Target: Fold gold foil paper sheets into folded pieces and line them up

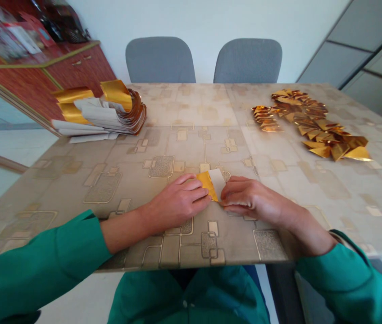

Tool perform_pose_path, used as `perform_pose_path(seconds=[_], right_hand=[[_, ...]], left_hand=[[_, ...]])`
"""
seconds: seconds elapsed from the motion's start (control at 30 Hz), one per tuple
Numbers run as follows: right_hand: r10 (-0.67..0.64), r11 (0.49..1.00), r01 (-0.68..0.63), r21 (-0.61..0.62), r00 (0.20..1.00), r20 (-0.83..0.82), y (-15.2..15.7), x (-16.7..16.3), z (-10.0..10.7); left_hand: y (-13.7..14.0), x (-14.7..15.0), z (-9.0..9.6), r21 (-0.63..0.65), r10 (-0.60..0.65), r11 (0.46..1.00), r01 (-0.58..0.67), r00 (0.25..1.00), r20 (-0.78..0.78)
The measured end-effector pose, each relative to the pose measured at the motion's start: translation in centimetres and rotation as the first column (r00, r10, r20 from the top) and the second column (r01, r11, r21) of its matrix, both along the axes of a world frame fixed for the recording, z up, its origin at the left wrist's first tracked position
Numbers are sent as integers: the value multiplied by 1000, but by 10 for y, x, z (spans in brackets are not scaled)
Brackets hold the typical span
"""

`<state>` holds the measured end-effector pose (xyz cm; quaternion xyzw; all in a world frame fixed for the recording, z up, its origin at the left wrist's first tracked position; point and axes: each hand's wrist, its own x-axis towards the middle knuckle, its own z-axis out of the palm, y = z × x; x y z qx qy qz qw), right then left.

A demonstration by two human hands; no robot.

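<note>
A small sheet of gold foil paper (pixel 207 184) with a white back lies on the table between my hands, partly folded so that gold shows on its left and white on its right. My left hand (pixel 180 200) rests over the left part, fingers bent and pressing the paper to the table. At the right edge, my right hand (pixel 248 198) pinches the paper between thumb and fingers. The fingertips of both hands hide parts of the sheet.
A thick stack of gold and white paper sheets (pixel 103 114) sits at the far left of the patterned table (pixel 177 148). Several folded gold paper pieces (pixel 316 121) lie in rows at the right. Two grey chairs (pixel 160 60) stand behind the table, and a red-brown cabinet (pixel 79 67) at the back left.
</note>
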<state>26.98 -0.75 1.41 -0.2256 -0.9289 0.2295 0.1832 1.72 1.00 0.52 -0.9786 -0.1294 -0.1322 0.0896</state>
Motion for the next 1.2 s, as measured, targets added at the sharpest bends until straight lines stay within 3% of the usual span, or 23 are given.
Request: perform_pose_path(seconds=[0.23, 0.5, 0.63, 0.8, 0.9, 1.2], right_hand=[[-90, 995, 87, -42, 991, -99, 4, 2, -9], [-134, 991, 133, -14, 988, -73, 5, 5, -5], [-145, 988, 144, 62, 989, 5, 4, 1, -7], [-57, 996, 57, 63, 998, -8, 4, -5, -12], [-47, 999, 48, 25, 998, -36, 5, -4, -10], [-222, 973, 216, -82, 973, -68, 5, -10, -13]], left_hand=[[5, 21, -5, -1, -23, 1000, 23, 1000, 13], [3, 23, -11, 120, -16, 993, 9, 998, 63], [1, 12, -10, 80, 22, 996, -35, 986, 164], [-7, -6, -9, 68, -91, 994, 81, 983, 157], [-12, -12, -11, 10, -96, 995, 95, 987, 126], [-16, -12, -16, -175, -39, 982, 67, 987, 157]])
